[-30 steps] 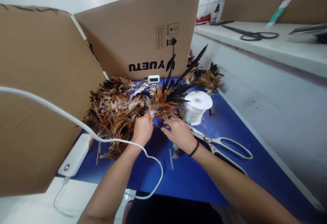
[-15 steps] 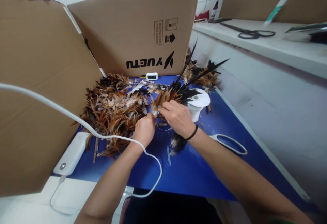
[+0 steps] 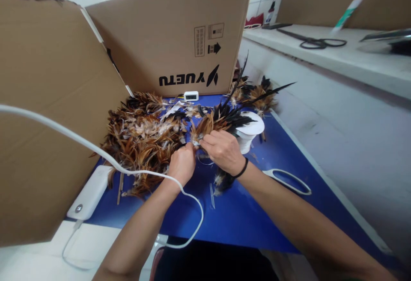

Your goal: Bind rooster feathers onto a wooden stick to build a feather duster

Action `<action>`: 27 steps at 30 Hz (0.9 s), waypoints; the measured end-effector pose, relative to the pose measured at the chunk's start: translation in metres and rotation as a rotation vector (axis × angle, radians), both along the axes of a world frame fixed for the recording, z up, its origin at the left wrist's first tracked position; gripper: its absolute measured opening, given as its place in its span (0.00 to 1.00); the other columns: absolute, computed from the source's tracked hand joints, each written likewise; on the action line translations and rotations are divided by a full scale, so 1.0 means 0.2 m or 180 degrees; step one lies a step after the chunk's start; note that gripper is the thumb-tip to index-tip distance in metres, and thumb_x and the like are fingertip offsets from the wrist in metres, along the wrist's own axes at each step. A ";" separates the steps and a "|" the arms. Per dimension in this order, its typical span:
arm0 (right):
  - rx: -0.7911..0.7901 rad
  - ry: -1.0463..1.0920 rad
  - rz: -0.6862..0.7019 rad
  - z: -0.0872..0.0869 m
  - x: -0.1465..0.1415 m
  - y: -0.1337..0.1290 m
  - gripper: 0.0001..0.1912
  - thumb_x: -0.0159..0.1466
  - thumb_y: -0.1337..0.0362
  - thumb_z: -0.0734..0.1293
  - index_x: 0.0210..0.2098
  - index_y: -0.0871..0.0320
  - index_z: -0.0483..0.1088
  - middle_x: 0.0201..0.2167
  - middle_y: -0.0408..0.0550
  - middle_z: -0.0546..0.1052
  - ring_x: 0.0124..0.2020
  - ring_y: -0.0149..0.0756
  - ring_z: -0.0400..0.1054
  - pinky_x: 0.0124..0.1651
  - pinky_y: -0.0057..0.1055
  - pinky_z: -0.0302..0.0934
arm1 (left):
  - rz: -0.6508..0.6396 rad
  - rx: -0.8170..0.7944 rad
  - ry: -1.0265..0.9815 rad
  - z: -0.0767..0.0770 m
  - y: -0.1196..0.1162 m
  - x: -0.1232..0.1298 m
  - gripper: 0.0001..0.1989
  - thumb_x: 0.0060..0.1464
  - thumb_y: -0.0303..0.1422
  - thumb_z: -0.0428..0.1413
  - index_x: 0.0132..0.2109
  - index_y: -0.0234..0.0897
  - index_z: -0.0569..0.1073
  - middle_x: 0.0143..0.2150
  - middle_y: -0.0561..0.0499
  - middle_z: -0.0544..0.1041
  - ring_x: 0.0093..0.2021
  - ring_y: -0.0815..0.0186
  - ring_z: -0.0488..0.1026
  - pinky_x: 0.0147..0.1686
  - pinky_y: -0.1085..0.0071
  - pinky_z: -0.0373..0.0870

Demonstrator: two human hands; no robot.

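Note:
Brown and black feathers form a bunch point(image 3: 213, 120), with two long dark plumes pointing up and to the right. My left hand point(image 3: 182, 163) is closed at the pale base of the bunch, thumb and finger pinched together. Closed on the same base from the right is my right hand point(image 3: 222, 150), a black band at its wrist. The exact grip is partly hidden by the fingers. Just behind my right hand stands a white spool point(image 3: 252, 129). A large pile of loose brown feathers point(image 3: 144, 140) lies left of my hands.
A white cable point(image 3: 141, 172) loops over my left forearm. On the blue table point(image 3: 231, 221) are a white power bank point(image 3: 91, 191), white-handled scissors point(image 3: 290, 181) and a small digital display point(image 3: 191, 96). Cardboard walls point(image 3: 144, 41) rise left and behind. Black scissors point(image 3: 316, 42) lie on the right ledge.
The feather bunch has turned slightly, its long plumes swinging a little lower and to the right. My right hand has shifted slightly down; my left hand has barely moved.

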State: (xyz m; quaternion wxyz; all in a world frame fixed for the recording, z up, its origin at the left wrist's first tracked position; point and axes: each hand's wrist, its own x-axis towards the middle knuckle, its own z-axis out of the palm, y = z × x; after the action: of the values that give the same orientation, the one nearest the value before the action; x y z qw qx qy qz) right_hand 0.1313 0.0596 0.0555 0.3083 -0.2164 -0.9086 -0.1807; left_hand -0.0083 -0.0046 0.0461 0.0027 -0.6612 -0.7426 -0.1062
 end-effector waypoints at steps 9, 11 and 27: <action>0.0039 -0.0122 -0.0042 -0.01 -0.03 -0.01 0.15 0.66 0.67 0.55 0.30 0.58 0.70 0.26 0.46 0.70 0.31 0.34 0.57 0.35 0.34 0.47 | -0.0129 0.0156 -0.0433 -0.03 0.03 -0.02 0.16 0.61 0.35 0.39 0.38 0.34 0.70 0.31 0.40 0.76 0.32 0.60 0.75 0.31 0.69 0.63; -0.0146 0.0009 -0.0170 0.00 -0.01 -0.02 0.14 0.67 0.66 0.54 0.39 0.58 0.70 0.31 0.47 0.72 0.34 0.35 0.59 0.38 0.35 0.50 | -0.0129 0.0230 -0.0602 -0.03 0.04 -0.05 0.17 0.61 0.35 0.39 0.36 0.34 0.70 0.29 0.41 0.76 0.31 0.61 0.74 0.31 0.70 0.61; -0.1506 0.1863 -0.1212 -0.12 0.44 0.32 0.38 0.46 0.58 0.70 0.55 0.60 0.58 0.52 0.57 0.64 0.55 0.49 0.58 0.55 0.46 0.56 | 0.0203 0.0414 -0.1671 -0.03 0.13 -0.22 0.22 0.56 0.43 0.41 0.22 0.37 0.67 0.16 0.53 0.68 0.19 0.69 0.65 0.24 0.74 0.58</action>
State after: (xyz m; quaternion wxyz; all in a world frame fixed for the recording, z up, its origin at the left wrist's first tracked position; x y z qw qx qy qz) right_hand 0.2193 0.1234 0.0323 0.4563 -0.4873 -0.7429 0.0482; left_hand -0.0516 0.0206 0.0403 -0.1441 -0.5858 -0.7299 -0.3213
